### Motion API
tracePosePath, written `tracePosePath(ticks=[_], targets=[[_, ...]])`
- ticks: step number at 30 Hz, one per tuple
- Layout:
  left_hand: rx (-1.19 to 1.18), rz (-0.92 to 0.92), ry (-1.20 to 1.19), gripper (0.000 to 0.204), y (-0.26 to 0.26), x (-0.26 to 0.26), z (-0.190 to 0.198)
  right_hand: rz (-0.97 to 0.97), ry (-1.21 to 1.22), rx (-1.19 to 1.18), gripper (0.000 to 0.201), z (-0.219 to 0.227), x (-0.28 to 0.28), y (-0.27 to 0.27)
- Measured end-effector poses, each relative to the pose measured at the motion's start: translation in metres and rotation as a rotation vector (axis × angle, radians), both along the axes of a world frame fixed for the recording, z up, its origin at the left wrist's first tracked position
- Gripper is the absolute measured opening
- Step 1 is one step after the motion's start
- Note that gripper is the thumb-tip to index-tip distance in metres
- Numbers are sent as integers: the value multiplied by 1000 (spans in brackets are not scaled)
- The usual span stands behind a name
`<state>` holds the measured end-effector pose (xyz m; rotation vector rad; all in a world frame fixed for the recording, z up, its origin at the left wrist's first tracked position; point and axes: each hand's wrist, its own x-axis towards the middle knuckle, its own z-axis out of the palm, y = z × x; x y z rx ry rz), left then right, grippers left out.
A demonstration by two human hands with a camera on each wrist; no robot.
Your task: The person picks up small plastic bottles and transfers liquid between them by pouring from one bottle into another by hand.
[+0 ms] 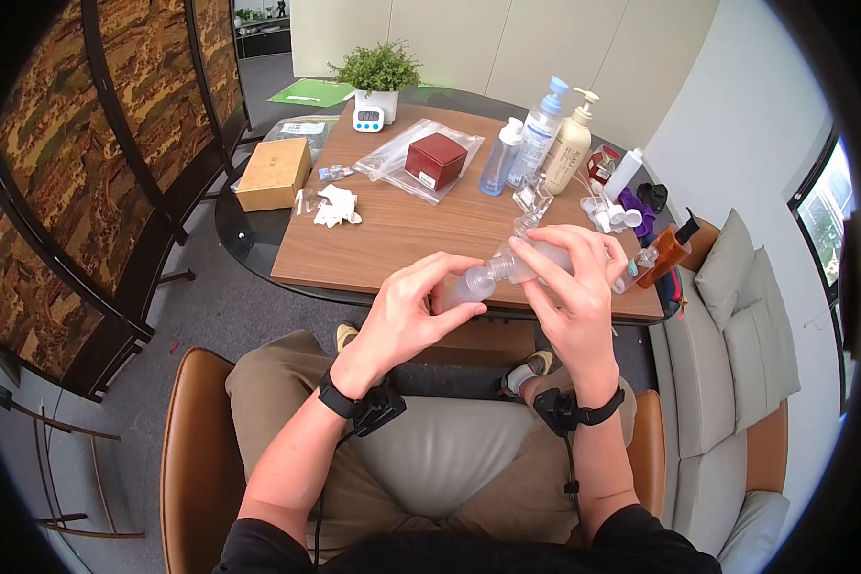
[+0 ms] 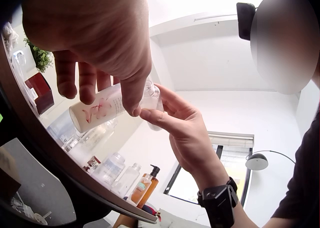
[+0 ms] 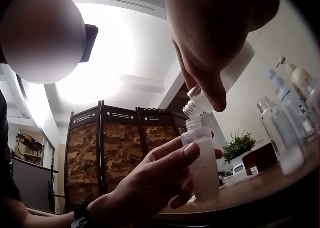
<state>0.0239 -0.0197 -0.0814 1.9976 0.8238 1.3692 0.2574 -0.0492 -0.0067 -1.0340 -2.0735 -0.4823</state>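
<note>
My left hand [image 1: 407, 306] grips a small translucent bottle [image 3: 204, 170] around its upper body. This bottle has a pink flower print [image 2: 100, 109], and its threaded mouth is uncapped. Above it, my right hand [image 1: 581, 287] holds a second translucent bottle [image 3: 239, 63], tilted with its neck pointing down. The threaded necks meet or overlap, mouth to mouth, in the right wrist view. Cloudy liquid shows inside the lower bottle. Both bottles are over the near edge of the wooden table [image 1: 383, 244].
Pump bottles [image 1: 571, 148] stand at the back right, with an amber pump bottle [image 1: 668, 253] at the right edge. A dark red box [image 1: 436, 160] lies on a plastic bag. Crumpled tissue [image 1: 337, 206], a timer [image 1: 368, 119], a potted plant [image 1: 377, 77] and a cardboard box [image 1: 274, 174] are leftward.
</note>
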Motion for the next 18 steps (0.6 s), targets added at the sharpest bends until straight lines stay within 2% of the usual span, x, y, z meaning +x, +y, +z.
tracePosePath(ticks=[18], targets=[[0,5,15,49,-2,-1,3,-6,-8,7,45,1,-2,-1]])
